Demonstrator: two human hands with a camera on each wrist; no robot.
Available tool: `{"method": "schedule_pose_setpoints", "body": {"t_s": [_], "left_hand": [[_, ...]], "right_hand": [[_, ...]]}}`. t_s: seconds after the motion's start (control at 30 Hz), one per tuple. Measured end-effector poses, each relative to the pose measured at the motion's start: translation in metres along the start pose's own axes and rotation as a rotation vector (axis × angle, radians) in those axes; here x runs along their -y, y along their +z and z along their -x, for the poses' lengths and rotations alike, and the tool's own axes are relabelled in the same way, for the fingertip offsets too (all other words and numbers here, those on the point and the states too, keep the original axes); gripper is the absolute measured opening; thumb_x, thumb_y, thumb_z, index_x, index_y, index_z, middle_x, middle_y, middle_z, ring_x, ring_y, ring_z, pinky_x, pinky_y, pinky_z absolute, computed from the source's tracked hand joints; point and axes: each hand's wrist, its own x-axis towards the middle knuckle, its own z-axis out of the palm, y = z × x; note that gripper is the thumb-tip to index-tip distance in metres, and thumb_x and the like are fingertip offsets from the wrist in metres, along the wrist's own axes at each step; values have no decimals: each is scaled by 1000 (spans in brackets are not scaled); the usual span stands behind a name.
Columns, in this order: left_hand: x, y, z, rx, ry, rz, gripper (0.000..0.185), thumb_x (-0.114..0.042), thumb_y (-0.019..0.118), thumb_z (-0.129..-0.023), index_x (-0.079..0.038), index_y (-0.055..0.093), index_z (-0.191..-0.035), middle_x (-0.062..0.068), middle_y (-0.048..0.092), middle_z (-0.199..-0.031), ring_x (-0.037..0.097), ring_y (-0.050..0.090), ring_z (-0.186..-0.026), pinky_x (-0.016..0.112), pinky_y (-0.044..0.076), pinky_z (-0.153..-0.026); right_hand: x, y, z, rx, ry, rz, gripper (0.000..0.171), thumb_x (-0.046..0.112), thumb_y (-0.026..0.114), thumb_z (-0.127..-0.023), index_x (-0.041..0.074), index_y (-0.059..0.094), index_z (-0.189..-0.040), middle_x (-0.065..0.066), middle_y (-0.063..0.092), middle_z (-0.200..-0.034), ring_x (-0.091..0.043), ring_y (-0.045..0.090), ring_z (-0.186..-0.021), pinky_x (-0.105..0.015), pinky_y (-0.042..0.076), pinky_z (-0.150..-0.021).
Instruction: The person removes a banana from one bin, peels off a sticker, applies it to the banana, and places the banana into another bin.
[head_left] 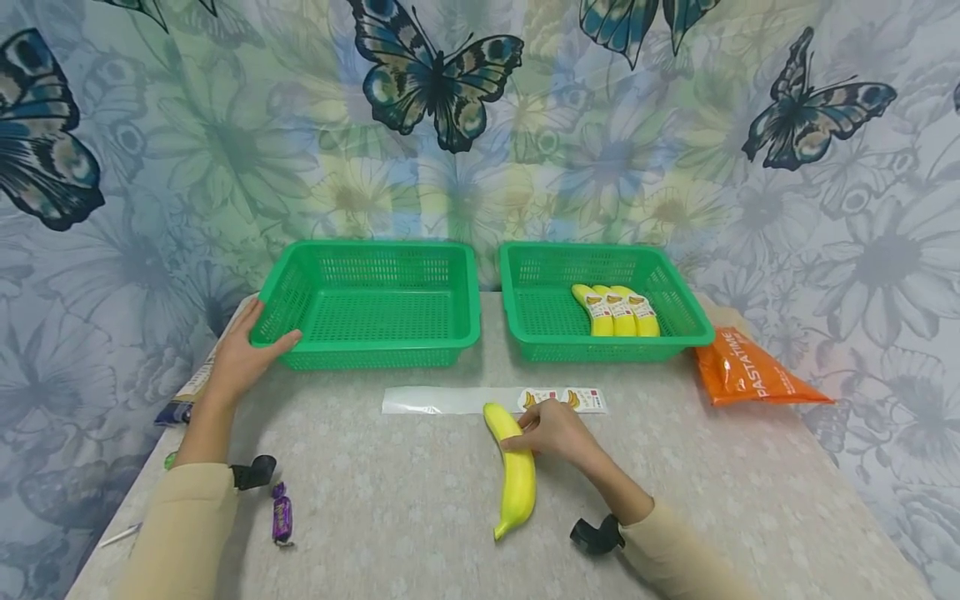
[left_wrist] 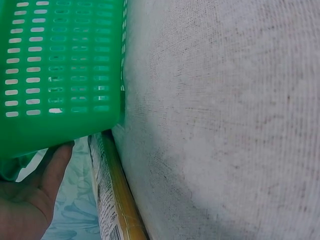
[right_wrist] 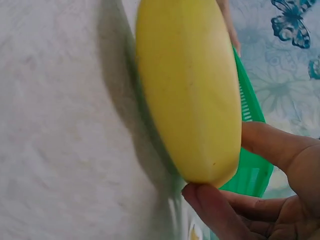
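At the front left corner of the left green basket (head_left: 375, 342), my left hand (head_left: 243, 358) grips the rim, its thumb along the front side. The left wrist view shows a finger (left_wrist: 59, 167) against the perforated basket wall (left_wrist: 60, 65). My right hand (head_left: 555, 429) pinches a yellow banana (head_left: 517, 492) near its upper end; the thumb and fingertips also show on the banana (right_wrist: 192, 90) in the right wrist view. Just behind lies a clear label strip (head_left: 450, 400) with two banana stickers (head_left: 581, 399) at its right end, partly behind the right hand.
Three labelled bananas (head_left: 618, 312) lie in the right green basket (head_left: 600, 348). An orange snack bag (head_left: 753, 371) sits to its right. A purple wrapped candy (head_left: 282, 517), a white stick (head_left: 120, 535) and a partly hidden package (head_left: 180, 408) lie on the left.
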Motion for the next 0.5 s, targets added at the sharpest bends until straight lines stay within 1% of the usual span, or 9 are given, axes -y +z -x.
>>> {"method": "schedule_pose_setpoints", "body": {"t_s": [0.1, 0.23, 0.43, 0.5], "left_hand": [[0, 2, 1, 2, -3, -2, 97, -57, 59, -90, -21, -1, -157, 4, -9, -166, 45, -7, -149, 78, 11, -107], [-1, 3, 1, -12, 1, -18, 97, -57, 59, -90, -20, -1, -158, 5, -8, -166, 45, -6, -150, 78, 11, -107], [-1, 1, 1, -19, 5, -32, 99, -57, 59, -90, -18, -1, -158, 6, -7, -166, 45, -5, -150, 78, 11, -107], [-1, 1, 0, -18, 1, -37, 99, -58, 59, -90, -18, -1, -158, 5, -8, -166, 45, -5, -149, 78, 12, -107]], "right_hand": [[-5, 2, 2, -3, -17, -7, 40, 37, 89, -65, 7, 76, -89, 3, 67, -69, -10, 57, -61, -23, 45, -53], [-7, 2, 3, -7, -40, -2, 38, 37, 88, -66, 7, 76, -86, 3, 66, -66, -10, 56, -59, -23, 44, -52], [-7, 2, 3, 10, -22, 24, 37, 39, 87, -67, 8, 75, -85, 4, 64, -66, -10, 54, -59, -23, 43, -51], [-7, 2, 3, 12, -28, 27, 36, 39, 87, -67, 9, 75, -83, 4, 63, -65, -10, 53, -57, -23, 42, -50]]}}
